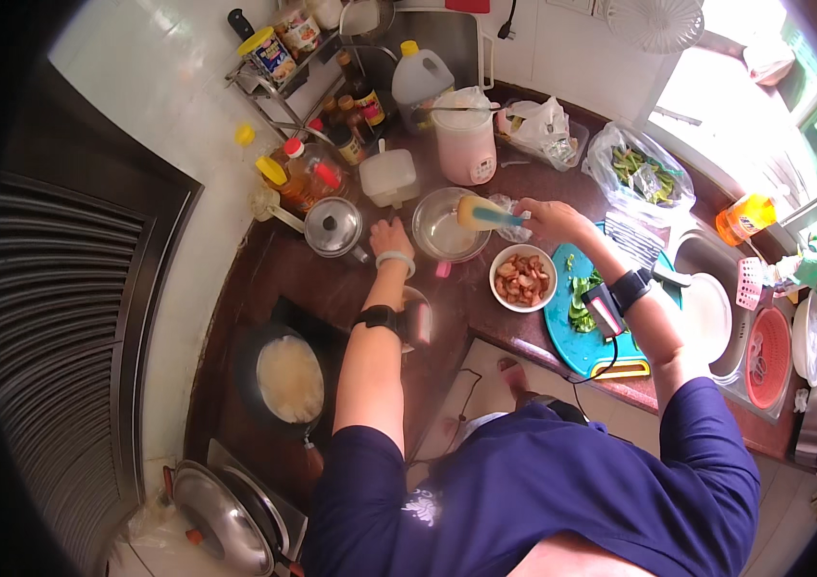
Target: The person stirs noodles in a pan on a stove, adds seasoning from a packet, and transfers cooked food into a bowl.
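My right hand [556, 218] grips the teal handle of a cream-headed utensil [477, 214], perhaps a spatula, with its head over a clear bowl [426, 245]. My left hand [390, 238] reaches down to the counter between that bowl and a small lidded metal pot [333, 227]. Just beyond its fingers stands a white plastic container [388, 179]; whether they pinch anything is unclear. Below my right hand, a white bowl [498, 299] holds sliced reddish-brown meat [524, 278]. A round dish [417, 297] is partly hidden under my left forearm.
A dark frying pan [243, 375] with pale, cloudy contents is at left. Chopped greens [581, 299] and a knife [670, 275] lie on a teal cutting board [560, 339]. Bottles [318, 169], a pink appliance [465, 148] and bagged vegetables [639, 173] line the back. The sink [704, 241] is right.
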